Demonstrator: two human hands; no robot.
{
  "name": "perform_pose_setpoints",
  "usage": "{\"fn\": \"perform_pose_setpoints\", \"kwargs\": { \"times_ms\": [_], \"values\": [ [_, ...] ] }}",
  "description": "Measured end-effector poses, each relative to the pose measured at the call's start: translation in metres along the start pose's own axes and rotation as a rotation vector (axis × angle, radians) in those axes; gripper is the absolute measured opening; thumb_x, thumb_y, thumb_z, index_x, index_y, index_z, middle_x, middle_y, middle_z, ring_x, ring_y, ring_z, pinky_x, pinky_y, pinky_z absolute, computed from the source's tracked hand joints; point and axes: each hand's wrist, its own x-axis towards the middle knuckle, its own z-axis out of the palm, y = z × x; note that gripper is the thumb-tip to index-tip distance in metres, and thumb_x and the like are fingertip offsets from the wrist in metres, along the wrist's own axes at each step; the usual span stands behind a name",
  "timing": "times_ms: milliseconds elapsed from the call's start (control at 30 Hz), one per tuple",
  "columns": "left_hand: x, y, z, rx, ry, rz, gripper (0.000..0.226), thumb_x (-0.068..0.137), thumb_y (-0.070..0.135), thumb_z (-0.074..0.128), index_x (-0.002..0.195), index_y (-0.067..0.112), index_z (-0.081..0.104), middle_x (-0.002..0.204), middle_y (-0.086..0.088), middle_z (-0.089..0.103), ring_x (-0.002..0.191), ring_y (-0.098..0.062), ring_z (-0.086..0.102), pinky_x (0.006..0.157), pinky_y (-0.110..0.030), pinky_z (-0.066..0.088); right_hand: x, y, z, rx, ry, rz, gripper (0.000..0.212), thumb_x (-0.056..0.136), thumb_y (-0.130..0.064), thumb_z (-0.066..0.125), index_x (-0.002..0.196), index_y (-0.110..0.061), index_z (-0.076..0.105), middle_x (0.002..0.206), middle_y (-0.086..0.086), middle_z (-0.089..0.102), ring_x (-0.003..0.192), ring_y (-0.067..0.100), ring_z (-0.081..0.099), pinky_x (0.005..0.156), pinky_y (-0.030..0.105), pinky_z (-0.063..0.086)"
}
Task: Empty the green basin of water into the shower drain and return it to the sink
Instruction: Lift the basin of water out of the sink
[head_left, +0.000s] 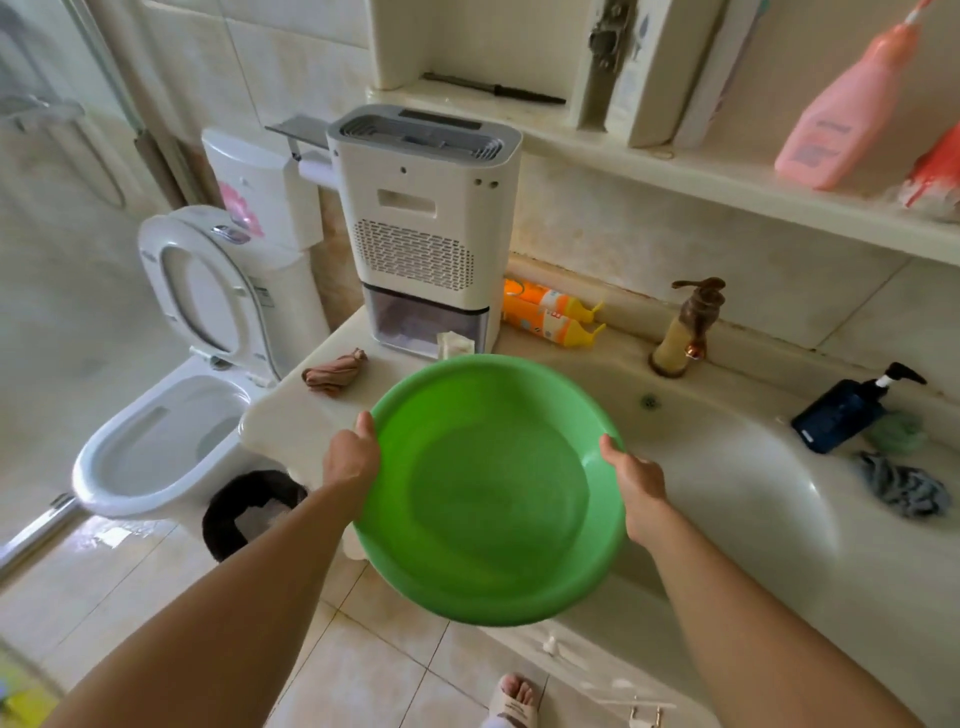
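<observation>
Both hands grip the green basin (488, 488) by its rim: the left hand (350, 457) is clamped on the left edge with the thumb over the lip, and the right hand (636, 480) is clamped on the right edge the same way. The basin hangs in the air in front of the person, over the front left part of the surface (291, 410) and the near edge of the sink (737, 467), tilted slightly toward the camera. Its inside looks bare; whether a film of water lies in it I cannot tell.

The sink bowl looks dry, with a brass tap (688, 325) behind it. A white appliance (426, 228) with a clear tank at its base stands on the surface at the back left, two orange bottles (550, 314) lying just beside it. A dark pump bottle (852, 408) lies to the right of the sink, near a grey cloth (904, 491). A pink bottle (852, 109) leans on the shelf above. The toilet (171, 389) stands open on the left, and a black bin (249, 512) beside it holds something pale.
</observation>
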Motion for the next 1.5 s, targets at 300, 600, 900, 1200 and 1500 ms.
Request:
{"fn": "perform_pose_setpoints", "kwargs": {
  "times_ms": [300, 600, 900, 1200, 1500],
  "values": [
    [0.008, -0.014, -0.002, -0.011, -0.035, 0.09, 0.068, 0.1, 0.056, 0.026, 0.109, -0.003, 0.059, 0.103, -0.024, 0.062, 0.089, -0.033, 0.055, 0.071, -0.035, 0.036, -0.005, 0.01, 0.004, -0.07, 0.058, -0.099, 0.044, 0.083, -0.042, 0.071, 0.099, -0.001, 0.068, 0.095, 0.015, 0.068, 0.085, 0.025, 0.064, 0.079, 0.042, 0.054],
    [0.004, -0.012, -0.004, -0.045, -0.039, 0.077, 0.068, 0.094, 0.066, 0.033, 0.095, 0.003, 0.058, 0.086, -0.014, 0.059, 0.082, -0.031, 0.056, 0.066, -0.036, 0.039, -0.004, 0.013, 0.001, -0.068, -0.003, -0.17, 0.039, 0.087, -0.039, 0.068, 0.102, -0.002, 0.07, 0.086, 0.01, 0.068, 0.082, 0.025, 0.064, 0.076, 0.037, 0.052],
    [-0.007, -0.009, -0.008, -0.127, 0.002, -0.02, 0.07, 0.082, 0.077, 0.042, 0.074, 0.009, 0.058, 0.062, -0.007, 0.052, 0.058, -0.022, 0.052, 0.06, -0.032, 0.042, 0.016, 0.026, -0.004, -0.107, -0.091, -0.22, 0.039, 0.089, -0.046, 0.063, 0.071, -0.011, 0.065, 0.075, 0.008, 0.066, 0.071, 0.02, 0.059, 0.068, 0.036, 0.048],
    [-0.013, -0.012, -0.013, -0.296, -0.07, -0.075, 0.084, 0.082, 0.073, 0.05, 0.101, -0.007, 0.069, 0.081, -0.017, 0.064, 0.071, -0.026, 0.063, 0.079, -0.049, 0.057, 0.009, 0.019, -0.005, -0.003, -0.153, -0.12, 0.035, 0.088, -0.043, 0.066, 0.095, -0.008, 0.068, 0.086, 0.006, 0.071, 0.076, 0.024, 0.068, 0.074, 0.037, 0.057],
    [-0.015, -0.037, -0.058, -0.517, -0.085, -0.141, 0.059, 0.088, 0.058, 0.058, 0.095, 0.002, 0.071, 0.094, -0.023, 0.071, 0.082, -0.031, 0.068, 0.082, -0.053, 0.058, -0.032, -0.01, 0.029, -0.016, -0.18, -0.181, 0.028, 0.086, -0.038, 0.069, 0.086, -0.01, 0.069, 0.088, 0.011, 0.073, 0.078, 0.028, 0.07, 0.076, 0.043, 0.058]
  ]
}}
